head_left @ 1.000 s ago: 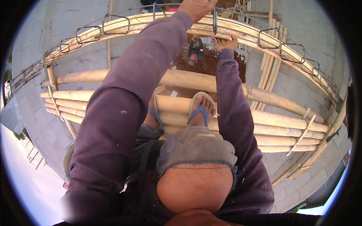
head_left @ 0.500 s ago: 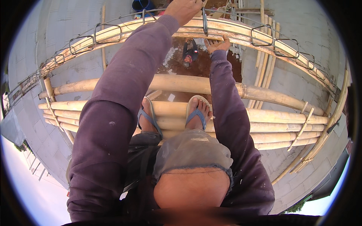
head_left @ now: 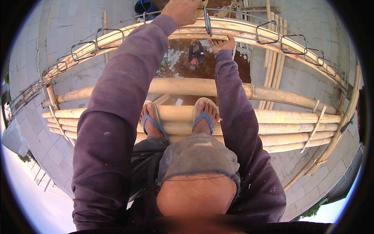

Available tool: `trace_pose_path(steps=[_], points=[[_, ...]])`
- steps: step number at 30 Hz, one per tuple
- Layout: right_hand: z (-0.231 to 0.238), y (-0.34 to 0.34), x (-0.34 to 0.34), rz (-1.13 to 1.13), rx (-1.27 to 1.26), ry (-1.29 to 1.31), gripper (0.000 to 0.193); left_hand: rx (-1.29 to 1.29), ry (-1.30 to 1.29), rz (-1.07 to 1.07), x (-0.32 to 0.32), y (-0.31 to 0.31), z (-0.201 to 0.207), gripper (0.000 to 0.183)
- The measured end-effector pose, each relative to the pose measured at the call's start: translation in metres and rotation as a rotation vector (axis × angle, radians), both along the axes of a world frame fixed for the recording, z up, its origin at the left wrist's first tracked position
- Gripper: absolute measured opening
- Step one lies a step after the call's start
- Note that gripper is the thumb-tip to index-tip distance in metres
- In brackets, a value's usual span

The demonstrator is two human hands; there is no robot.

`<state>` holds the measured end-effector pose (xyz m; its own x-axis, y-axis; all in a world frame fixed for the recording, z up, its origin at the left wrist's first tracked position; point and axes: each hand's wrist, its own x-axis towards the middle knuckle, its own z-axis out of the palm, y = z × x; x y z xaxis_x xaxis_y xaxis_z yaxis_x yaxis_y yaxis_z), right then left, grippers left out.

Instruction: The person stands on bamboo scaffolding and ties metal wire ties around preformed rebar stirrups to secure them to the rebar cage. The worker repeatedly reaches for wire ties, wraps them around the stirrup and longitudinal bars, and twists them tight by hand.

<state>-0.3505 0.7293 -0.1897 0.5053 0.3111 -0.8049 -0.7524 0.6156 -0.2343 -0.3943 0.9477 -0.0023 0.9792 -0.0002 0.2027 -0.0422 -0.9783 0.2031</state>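
Note:
A long split-bamboo beam (head_left: 245,33) curves across the far side, with steel reinforcing bars (head_left: 233,11) running along it. Bent-wire stirrups (head_left: 267,32) are spaced along these bars. My left hand (head_left: 182,12) is at the beam's far side, its fingers curled closed; whatever they grip is hidden at the picture's top. A dark upright stirrup (head_left: 207,21) stands between my hands, just right of the left one. My right hand (head_left: 222,45) is palm up at the beam's near edge, fingers apart, fingertips against its underside, seemingly holding nothing.
My sandalled feet stand on lashed bamboo poles (head_left: 272,116); a thicker pole (head_left: 187,86) crosses ahead of them. Far below, another person (head_left: 196,54) is on brown soil. Upright bamboo poles (head_left: 277,62) lean at the right by a grey block wall (head_left: 311,23). A blue bucket (head_left: 146,7) is far left.
My left hand has shifted slightly left and nearer. The right hand has moved a little left along the beam's underside. The middle stirrup also appears slightly farther left.

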Motion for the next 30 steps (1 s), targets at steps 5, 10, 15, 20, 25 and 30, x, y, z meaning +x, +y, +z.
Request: trace_pose_path(steps=[5, 10, 15, 20, 25, 30], points=[[-0.003, 0.000, 0.001, 0.021, 0.021, -0.018, 0.092, -0.048, -0.004, -0.124, 0.002, 0.007, 0.000, 0.032], [-0.003, 0.002, 0.001, -0.010, -0.034, 0.004, 0.086, -0.142, 0.185, -0.045, -0.002, 0.016, -0.003, 0.043], [-0.006, 0.001, 0.001, 0.002, -0.023, -0.007, 0.087, 0.066, 0.144, -0.128, -0.006, 0.018, -0.006, 0.048], [-0.009, 0.001, 0.002, 0.022, -0.001, -0.006, 0.088, 0.058, 0.315, 0.090, -0.021, 0.006, -0.011, 0.058], [-0.002, 0.002, 0.002, 0.016, -0.042, 0.004, 0.088, 0.510, 0.054, 0.073, -0.013, -0.009, -0.017, 0.046], [0.005, 0.004, 0.003, 0.024, -0.027, 0.021, 0.084, 0.580, 0.092, -0.020, 0.008, -0.001, -0.016, 0.027]])
